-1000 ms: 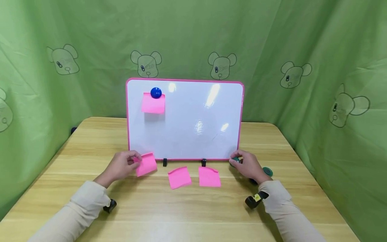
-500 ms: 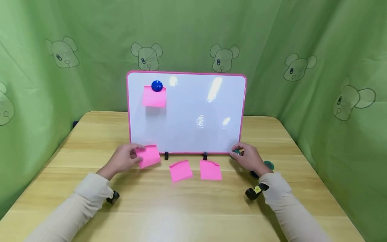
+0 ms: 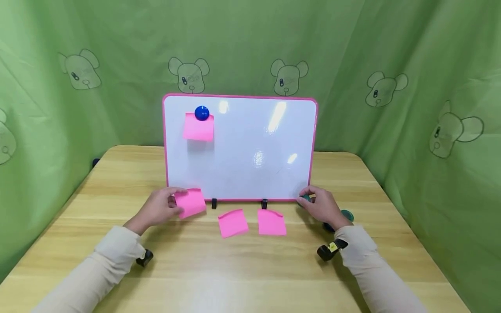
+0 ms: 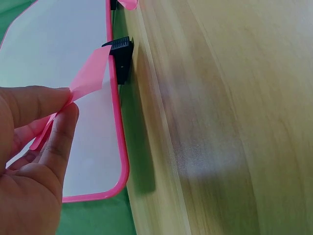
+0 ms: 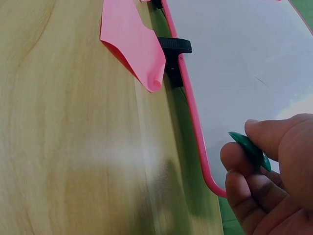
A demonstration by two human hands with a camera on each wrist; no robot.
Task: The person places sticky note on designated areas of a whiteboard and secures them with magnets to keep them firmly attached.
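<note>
My left hand [image 3: 158, 206] pinches a pink sticky note [image 3: 190, 203] by its left side, in front of the whiteboard's [image 3: 242, 148] lower left corner. In the left wrist view that note [image 4: 91, 73] is seen nearly edge-on between thumb and fingers. By the lower right corner, my right hand [image 3: 322, 204] holds a green round magnet [image 5: 250, 151] between thumb and fingers. A blue round magnet [image 3: 202, 113] sits over the top edge of another pink note [image 3: 198, 128] on the board's upper left.
Two pink notes, a left one [image 3: 233, 223] and a right one [image 3: 272, 222], lie on the wooden table [image 3: 235, 269] before the board. Black clips [image 3: 214, 203] grip the board's bottom edge. Another green magnet [image 3: 347, 214] and a dark one [image 3: 328, 227] lie beside my right wrist.
The left hand has moved the pink note slightly up and right against the board's lower left corner. The right hand keeps the green magnet in place. The head view has shifted a little.
</note>
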